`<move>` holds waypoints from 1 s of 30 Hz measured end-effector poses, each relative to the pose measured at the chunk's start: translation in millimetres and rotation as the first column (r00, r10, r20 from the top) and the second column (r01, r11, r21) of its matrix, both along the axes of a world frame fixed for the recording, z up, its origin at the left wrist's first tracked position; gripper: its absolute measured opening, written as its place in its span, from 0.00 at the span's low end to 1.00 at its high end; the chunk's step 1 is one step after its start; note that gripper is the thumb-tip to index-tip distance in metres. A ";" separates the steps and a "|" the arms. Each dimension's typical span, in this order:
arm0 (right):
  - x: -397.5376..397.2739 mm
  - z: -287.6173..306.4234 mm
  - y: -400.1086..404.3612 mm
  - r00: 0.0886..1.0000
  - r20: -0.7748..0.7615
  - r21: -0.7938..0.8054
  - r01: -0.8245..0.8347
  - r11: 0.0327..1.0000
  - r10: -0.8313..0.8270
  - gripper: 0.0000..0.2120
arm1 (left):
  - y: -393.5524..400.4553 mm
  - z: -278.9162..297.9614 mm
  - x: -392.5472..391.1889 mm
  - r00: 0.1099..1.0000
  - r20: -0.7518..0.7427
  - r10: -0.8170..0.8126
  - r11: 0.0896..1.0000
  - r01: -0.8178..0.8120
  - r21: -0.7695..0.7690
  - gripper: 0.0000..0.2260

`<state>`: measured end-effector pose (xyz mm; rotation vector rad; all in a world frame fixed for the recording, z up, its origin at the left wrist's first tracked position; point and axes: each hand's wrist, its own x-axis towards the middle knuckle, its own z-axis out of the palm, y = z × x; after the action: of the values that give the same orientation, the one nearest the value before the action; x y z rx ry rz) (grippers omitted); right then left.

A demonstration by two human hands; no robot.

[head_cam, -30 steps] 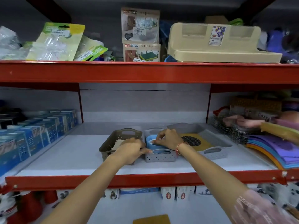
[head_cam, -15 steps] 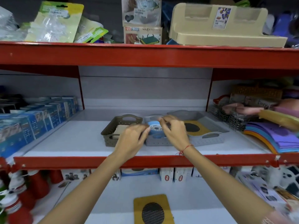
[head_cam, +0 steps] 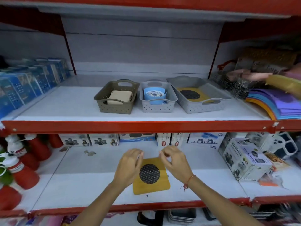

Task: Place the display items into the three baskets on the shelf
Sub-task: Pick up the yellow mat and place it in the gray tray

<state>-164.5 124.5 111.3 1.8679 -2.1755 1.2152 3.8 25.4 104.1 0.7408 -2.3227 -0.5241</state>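
Below the three baskets [head_cam: 156,97], the yellow mat [head_cam: 151,176] lies flat on the lower shelf [head_cam: 81,185], left hand [head_cam: 128,165] and right hand [head_cam: 175,160] loosely open at its far corners, gripping nothing.

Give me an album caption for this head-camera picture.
Both hands reach for a yellow mat below three filled baskets.

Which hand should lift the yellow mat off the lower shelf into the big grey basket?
Right, probably. The right hand is at the yellow mat's far right corner, on the same side as the large grey basket up right. The left hand sits at the mat's left edge, farther away.
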 end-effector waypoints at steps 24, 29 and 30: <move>-16.2 -98.4 -18.5 0.706 0.515 0.751 -0.098 0.653 -0.486 0.52 | 6.6 -104.4 -27.5 0.927 0.239 0.288 0.522 -0.362 0.773 0.28; -16.6 -72.1 2.4 0.700 0.573 0.641 -0.058 0.765 -0.427 0.37 | 15.2 -77.0 -12.3 0.961 0.130 0.245 0.546 -0.248 0.800 0.26; -11.6 -63.9 8.9 0.715 0.574 0.623 -0.063 0.780 -0.400 0.39 | 17.7 -71.4 -6.7 0.967 0.106 0.231 0.559 -0.222 0.799 0.22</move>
<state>-176.1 133.4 47.4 1.3597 -3.4212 1.4445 -2.9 43.1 32.7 1.4226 -1.8377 -1.5095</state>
